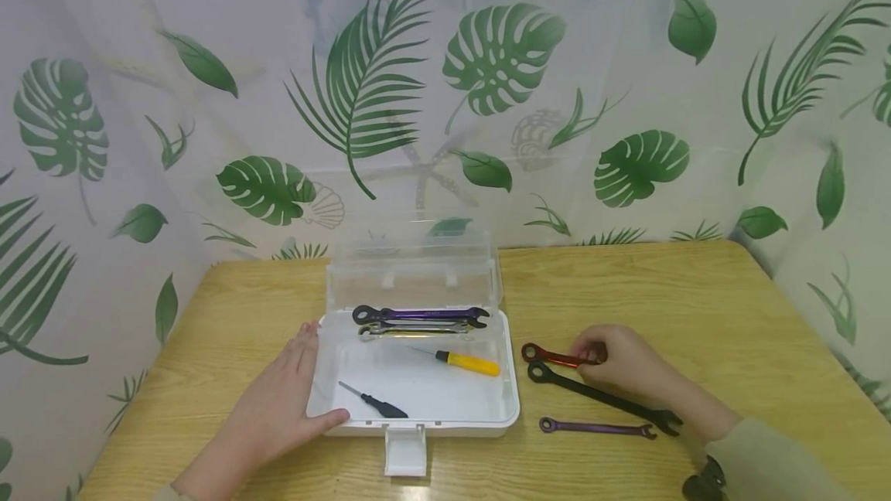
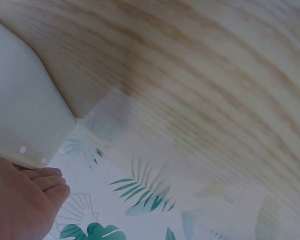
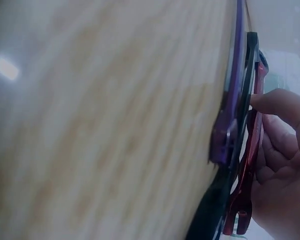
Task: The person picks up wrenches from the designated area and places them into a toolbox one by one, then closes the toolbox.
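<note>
My right hand (image 1: 626, 362) pinches a red ratcheting combination wrench (image 1: 557, 359) near its open end, low over the table right of a white toolbox (image 1: 513, 389). Just in front of it lies a larger black wrench (image 1: 592, 393), then a small purple wrench (image 1: 599, 428). In the right wrist view the red wrench (image 3: 250, 165) runs along the thumb and fingers. My left hand (image 1: 271, 400) rests along the box's left wall, fingers straight, thumb on the front left corner. Inside the box, a purple wrench (image 1: 431, 315) and silver wrench (image 1: 418, 327) lie at the back.
A yellow-handled screwdriver (image 1: 473, 364) and a black-handled screwdriver (image 1: 383, 406) lie on the box floor. The clear lid (image 1: 411, 284) stands raised at the back, and the white latch (image 1: 406, 453) hangs down in front. Behind the wooden table (image 1: 612, 277) hangs a leaf-patterned cloth (image 1: 390, 215).
</note>
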A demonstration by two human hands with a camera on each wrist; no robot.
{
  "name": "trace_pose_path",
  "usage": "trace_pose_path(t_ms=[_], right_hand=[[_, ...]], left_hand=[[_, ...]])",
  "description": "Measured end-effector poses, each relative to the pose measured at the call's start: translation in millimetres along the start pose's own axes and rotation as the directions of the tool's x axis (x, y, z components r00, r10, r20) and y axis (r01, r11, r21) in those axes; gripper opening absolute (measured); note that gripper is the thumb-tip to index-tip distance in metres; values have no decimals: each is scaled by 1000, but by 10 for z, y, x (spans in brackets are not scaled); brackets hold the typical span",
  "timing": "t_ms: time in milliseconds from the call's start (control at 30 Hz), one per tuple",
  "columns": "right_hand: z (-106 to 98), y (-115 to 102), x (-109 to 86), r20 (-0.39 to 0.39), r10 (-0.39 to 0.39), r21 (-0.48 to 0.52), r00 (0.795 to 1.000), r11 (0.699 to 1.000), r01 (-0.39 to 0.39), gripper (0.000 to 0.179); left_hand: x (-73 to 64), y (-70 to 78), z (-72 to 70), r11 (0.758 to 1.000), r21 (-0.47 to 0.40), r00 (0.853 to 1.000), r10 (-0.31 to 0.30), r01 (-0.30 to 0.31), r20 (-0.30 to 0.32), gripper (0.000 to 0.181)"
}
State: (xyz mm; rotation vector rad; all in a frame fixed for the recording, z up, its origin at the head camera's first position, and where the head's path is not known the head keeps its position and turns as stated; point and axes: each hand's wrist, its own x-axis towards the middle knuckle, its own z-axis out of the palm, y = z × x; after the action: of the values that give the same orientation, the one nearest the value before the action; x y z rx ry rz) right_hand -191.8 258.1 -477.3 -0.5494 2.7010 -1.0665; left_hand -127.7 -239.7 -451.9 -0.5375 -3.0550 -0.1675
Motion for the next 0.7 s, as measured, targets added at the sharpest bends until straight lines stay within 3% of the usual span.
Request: trace_pose_path(t_ms=[267, 700], right_hand=[[-37, -30, -19, 14, 23, 53, 1000, 998, -23, 9], [-248, -189, 60, -29, -19, -13, 999, 1000, 18, 8]], left_hand=[[4, -10, -3, 1000, 2, 1000, 9, -9, -1, 123], [0, -22, -3, 1000, 5, 1000, 20, -20, -9, 123]])
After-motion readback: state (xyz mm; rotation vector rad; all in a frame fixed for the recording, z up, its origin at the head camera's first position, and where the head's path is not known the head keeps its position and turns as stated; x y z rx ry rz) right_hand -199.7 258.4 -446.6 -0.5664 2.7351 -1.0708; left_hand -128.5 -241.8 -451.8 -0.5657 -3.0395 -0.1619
